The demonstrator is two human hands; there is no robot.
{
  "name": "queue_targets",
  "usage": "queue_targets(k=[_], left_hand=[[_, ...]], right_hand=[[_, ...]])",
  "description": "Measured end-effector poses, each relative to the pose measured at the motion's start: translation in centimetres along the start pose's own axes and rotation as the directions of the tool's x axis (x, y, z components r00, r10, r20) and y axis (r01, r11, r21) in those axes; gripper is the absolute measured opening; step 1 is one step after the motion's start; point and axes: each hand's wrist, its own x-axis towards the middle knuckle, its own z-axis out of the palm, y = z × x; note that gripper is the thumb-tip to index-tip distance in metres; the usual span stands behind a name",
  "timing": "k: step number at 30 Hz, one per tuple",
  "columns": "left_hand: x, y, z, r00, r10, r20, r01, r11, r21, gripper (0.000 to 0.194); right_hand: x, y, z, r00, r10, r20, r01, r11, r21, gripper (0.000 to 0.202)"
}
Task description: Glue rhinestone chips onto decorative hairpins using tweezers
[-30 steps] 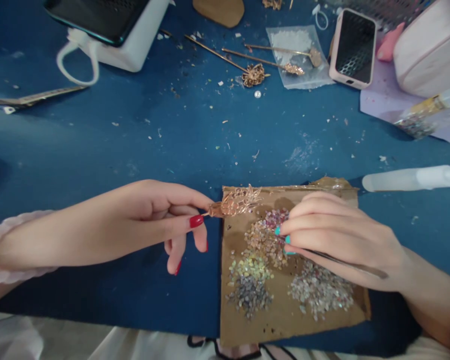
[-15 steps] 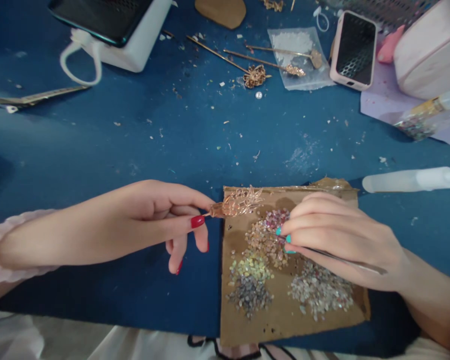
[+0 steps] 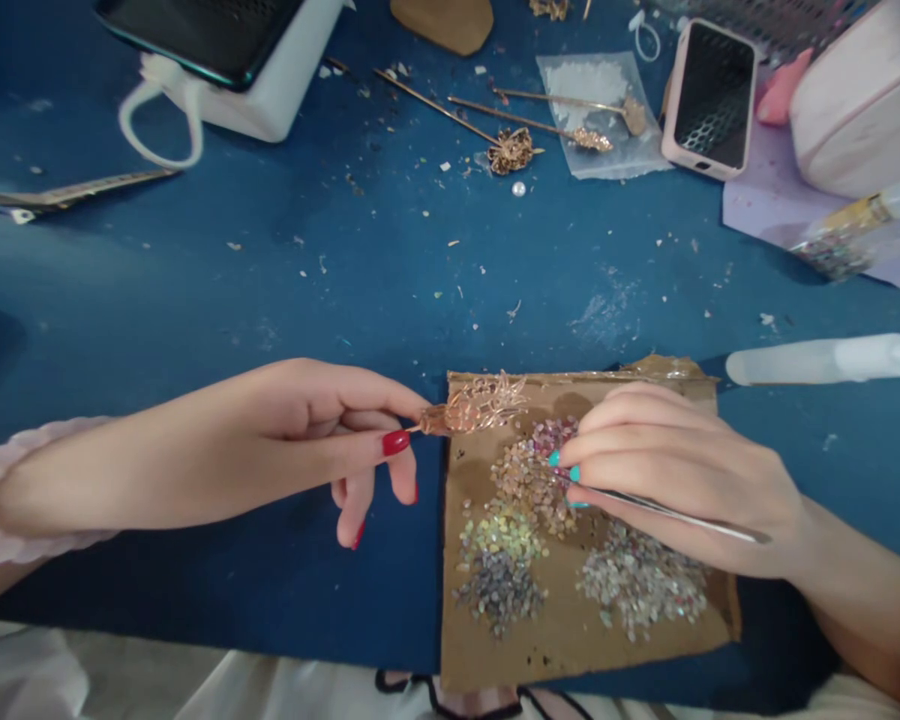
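Between thumb and forefinger, my left hand pinches a gold filigree hairpin by its base, its openwork head pointing right over the cardboard's far left corner. My right hand is closed on metal tweezers, whose tips are among the small stone chips, partly hidden by the fingers. The cardboard carries sorted piles of chips: pink, peach, yellow, dark grey and clear. Whether the tweezers grip a chip is too small to tell.
Several gold hairpins, including a flower-headed one, lie at the back beside a plastic bag. A white bottle lies right of the cardboard. A phone rests back right, a metal clip left, below a white box.
My right hand has shifted slightly left and the tweezers have turned a little, showing more of their shaft. My left hand and the hairpin stay put.
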Motion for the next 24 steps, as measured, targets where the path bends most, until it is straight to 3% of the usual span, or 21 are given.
queue_targets(k=[24], left_hand=[[0.02, -0.18, -0.06, 0.999, 0.050, 0.014, -0.051, 0.998, 0.021, 0.029]], right_hand=[[-0.39, 0.05, -0.07, 0.999, -0.024, 0.042, 0.023, 0.999, 0.035, 0.012]])
